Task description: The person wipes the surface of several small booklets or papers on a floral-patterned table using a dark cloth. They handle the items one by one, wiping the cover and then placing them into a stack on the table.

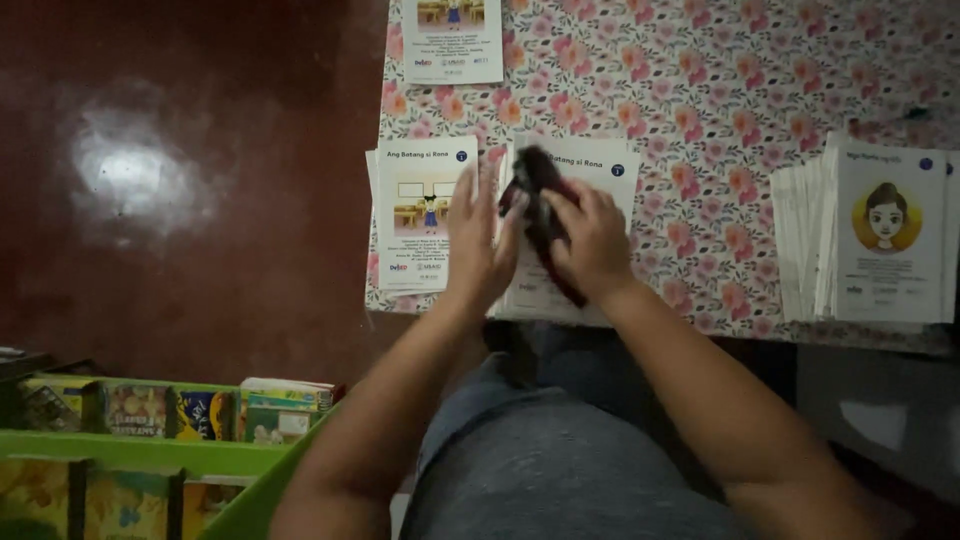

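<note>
At the table edge: a person is sitting close to a table (720,120) covered in a pink floral cloth, grey-clad lap (540,460) showing below.
Left hand (478,245): lying flat with fingers spread, gripping nothing; it is pressing down where two booklets meet, fingertips just beside the rag.
Right hand (592,245): bunching its fingers around a dark rag (538,200) and holding it down on a booklet cover.
Dark rag: sitting crumpled on the upper left part of the middle booklet (600,165), between the two hands.
Middle booklet: lying flat near the front table edge, mostly hidden by rag and hands.
Left booklet (425,215): lying just beside the middle one, same white cover with a small picture, partly under the left palm.
Step in hand (judgement): the cover of the middle booklet is being wiped while the other hand is steadying it.
Next stroke (judgement): calling for the flat hand to be pinning the booklet so it is not sliding, and for light pressure so the cover is not creasing.
Far booklet (452,40): lying alone at the top edge, well apart.
Stack of booklets (880,235): sitting at the right, fanned, a drawn face on top.
Green bin (130,450): standing on the dark red floor (200,200), holding colourful books.
Lighting: dim; finer detail is not showing.
</note>
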